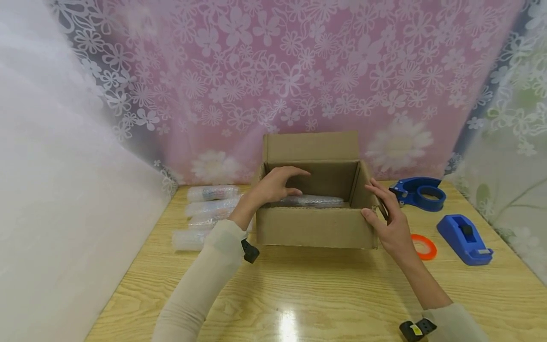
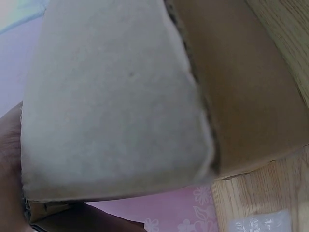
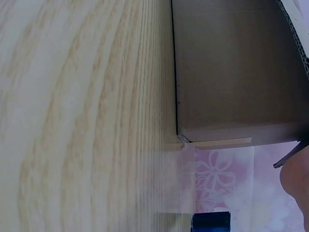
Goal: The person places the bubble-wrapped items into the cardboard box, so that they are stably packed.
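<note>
An open cardboard box (image 1: 316, 228) stands mid-table, its back flap raised. Inside lies a clear bubble-wrapped item (image 1: 318, 201), partly hidden by the front wall. My left hand (image 1: 273, 185) reaches over the box's left side, thumb and fingers spread apart above the wrapped item's left end. At the front right corner my right hand (image 1: 391, 225) grips the box, thumb on the front wall and fingers along the right side. A pale flap (image 2: 116, 96) fills much of the left wrist view. The right wrist view shows the box's outer wall (image 3: 236, 72).
Several bubble-wrapped items (image 1: 213, 192) lie left of the box. To the right are a blue handheld tape dispenser (image 1: 436, 205), a red-orange tape roll (image 1: 432, 249) and a blue desktop tape dispenser (image 1: 455, 237). A floral curtain (image 1: 282, 71) hangs behind the wooden table (image 1: 325, 294).
</note>
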